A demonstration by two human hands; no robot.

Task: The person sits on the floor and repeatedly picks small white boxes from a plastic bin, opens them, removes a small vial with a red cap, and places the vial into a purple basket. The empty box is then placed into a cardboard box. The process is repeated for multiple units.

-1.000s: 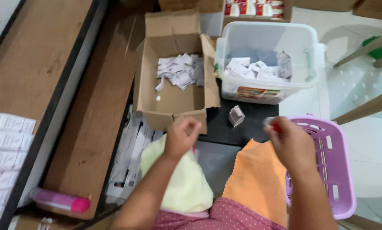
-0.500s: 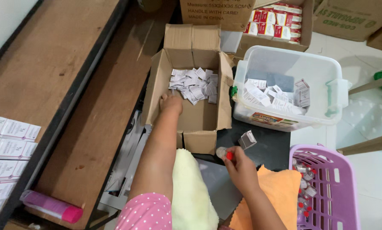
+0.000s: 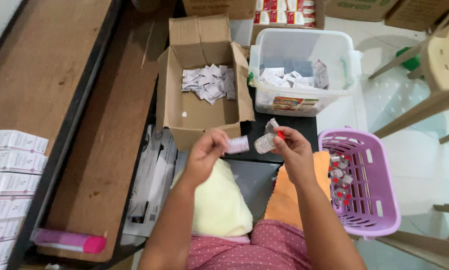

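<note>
Just in front of the open cardboard box [image 3: 202, 90], the left hand [image 3: 207, 152] pinches a small folded paper slip [image 3: 237, 145], long side level, pointing at a small red-capped vial [image 3: 266, 142] gripped in the right hand [image 3: 292, 150], nearly touching.

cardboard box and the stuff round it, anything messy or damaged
Mostly tidy. The cardboard box has creased, splayed flaps, and its folded slips lie in a loose heap at the far end. One stray slip lies outside it.
</note>
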